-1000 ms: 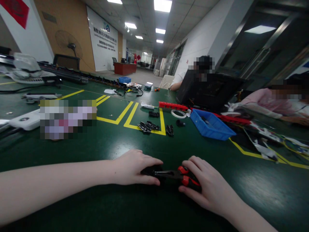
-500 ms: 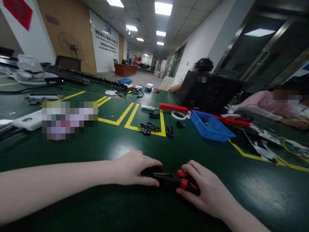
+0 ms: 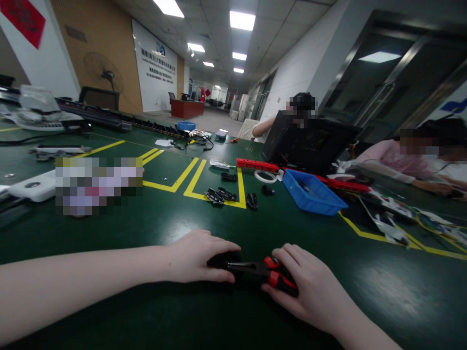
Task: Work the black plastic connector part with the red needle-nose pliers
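Observation:
My right hand (image 3: 308,287) is closed round the red-and-black handles of a pair of needle-nose pliers (image 3: 251,267). The pliers' long jaws point left and reach a small black part (image 3: 219,260). That part sits between the thumb and fingers of my left hand (image 3: 199,257), which is closed on it; its exact kind is too dark to make out. Whether the jaws grip the part or only touch it, I cannot tell. Both hands are low over the green table (image 3: 153,311).
Several black parts (image 3: 221,195) lie near a yellow-taped outline beyond my hands. A blue tray (image 3: 314,192) stands to the right, near a white ring (image 3: 265,176) and a red strip (image 3: 257,165). A white device (image 3: 34,186) lies left. Other people sit across the table and at right.
The whole view has shifted slightly, so everything appears a little further left. Both hands keep the same hold on the pliers and the black part.

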### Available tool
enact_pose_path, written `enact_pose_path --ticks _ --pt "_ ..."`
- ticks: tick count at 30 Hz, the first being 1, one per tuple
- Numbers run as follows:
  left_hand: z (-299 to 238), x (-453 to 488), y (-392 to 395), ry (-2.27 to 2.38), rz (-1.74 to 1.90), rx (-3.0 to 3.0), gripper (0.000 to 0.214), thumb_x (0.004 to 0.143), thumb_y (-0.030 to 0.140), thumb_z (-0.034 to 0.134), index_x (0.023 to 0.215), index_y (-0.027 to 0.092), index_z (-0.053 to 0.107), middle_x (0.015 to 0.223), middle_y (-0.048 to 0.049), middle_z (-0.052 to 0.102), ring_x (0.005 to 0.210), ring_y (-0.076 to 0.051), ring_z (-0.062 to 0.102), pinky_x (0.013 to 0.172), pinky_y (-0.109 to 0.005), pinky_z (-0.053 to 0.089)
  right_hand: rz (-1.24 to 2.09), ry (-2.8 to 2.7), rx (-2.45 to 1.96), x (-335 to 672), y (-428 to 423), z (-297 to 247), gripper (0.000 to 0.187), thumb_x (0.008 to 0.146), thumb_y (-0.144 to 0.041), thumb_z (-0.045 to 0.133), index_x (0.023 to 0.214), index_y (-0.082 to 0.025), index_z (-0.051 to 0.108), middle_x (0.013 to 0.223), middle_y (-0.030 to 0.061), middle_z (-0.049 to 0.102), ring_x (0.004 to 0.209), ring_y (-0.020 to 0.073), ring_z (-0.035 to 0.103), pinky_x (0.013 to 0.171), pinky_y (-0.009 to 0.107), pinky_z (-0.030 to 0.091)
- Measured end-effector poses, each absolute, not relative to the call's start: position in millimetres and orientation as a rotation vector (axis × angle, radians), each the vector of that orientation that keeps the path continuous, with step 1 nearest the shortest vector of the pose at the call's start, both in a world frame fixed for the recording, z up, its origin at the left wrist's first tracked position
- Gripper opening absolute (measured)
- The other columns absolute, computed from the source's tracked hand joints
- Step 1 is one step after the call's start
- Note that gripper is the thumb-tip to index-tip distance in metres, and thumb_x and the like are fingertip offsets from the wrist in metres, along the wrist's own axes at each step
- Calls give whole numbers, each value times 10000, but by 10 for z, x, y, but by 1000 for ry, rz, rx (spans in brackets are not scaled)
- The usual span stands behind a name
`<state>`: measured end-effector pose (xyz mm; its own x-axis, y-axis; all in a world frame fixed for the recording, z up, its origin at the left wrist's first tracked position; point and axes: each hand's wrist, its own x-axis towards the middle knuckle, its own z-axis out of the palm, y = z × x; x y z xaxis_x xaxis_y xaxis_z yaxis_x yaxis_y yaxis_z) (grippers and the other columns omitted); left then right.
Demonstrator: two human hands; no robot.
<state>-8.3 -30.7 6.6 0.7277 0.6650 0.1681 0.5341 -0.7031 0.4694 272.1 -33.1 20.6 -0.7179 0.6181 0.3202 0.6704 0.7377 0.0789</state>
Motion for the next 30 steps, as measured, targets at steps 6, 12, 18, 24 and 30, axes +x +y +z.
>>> enact_pose_path --ticks 6,12,18,24,30 --pt "72 -76 -306 899 454 2533 523 887 490 613 1319 206 527 1118 -65 710 891 -242 679 780 -321 473 -220 -2691 -1004 2731 -296 228 343 791 -458 657 991 -186 598 881 81 645 753 211 613 652 331 505" --pt "73 -77 -317 922 467 2533 515 884 499 613 1306 213 540 1120 -67 710 893 -241 683 770 -310 475 -291 -2652 -974 2741 -284 198 415 797 -472 654 1066 -164 586 957 114 651 792 231 615 662 353 496" --pt "72 -80 -323 957 504 2479 514 879 471 628 1316 218 536 1131 -64 704 918 -244 684 741 -305 492 -339 -2589 -963 2766 -261 202 445 822 -471 636 1127 -154 566 1033 137 647 898 259 617 734 381 506" --pt "75 -78 -330 1022 502 2468 532 872 449 635 1333 206 528 1165 -67 695 957 -256 683 780 -335 512 -374 -2574 -972 2748 -296 183 438 821 -469 636 1119 -151 581 1062 142 642 889 253 624 728 372 508" --pt "66 -67 -341 1039 504 2492 534 866 429 645 1335 201 526 1187 -57 690 968 -257 685 799 -348 520 -349 -2587 -955 2733 -313 179 398 812 -472 636 1056 -159 600 977 122 663 816 233 635 679 348 509"
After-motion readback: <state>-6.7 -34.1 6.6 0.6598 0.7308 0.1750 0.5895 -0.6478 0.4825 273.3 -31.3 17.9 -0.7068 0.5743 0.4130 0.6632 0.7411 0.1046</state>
